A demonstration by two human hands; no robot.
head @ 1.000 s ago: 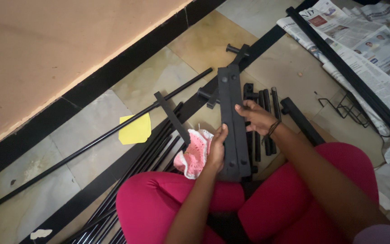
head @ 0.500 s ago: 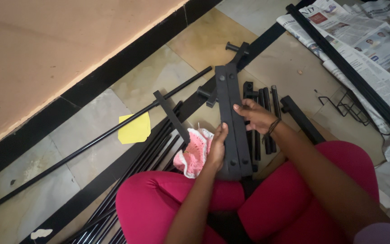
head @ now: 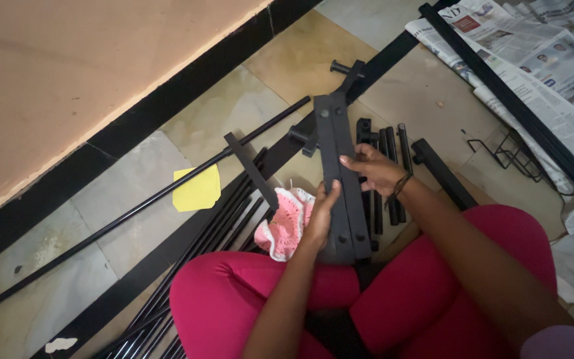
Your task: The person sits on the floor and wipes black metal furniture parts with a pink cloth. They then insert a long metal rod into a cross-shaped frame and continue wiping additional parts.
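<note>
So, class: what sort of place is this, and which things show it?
Probably a room in a home: a tiled floor by a wall, newspapers spread out, and black metal rods lying loose, as when furniture is put together.

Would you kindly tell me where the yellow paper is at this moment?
In the head view, the yellow paper lies on the tiled floor left of centre, just under the long black rod and left of the pink crocheted cloth.
</note>
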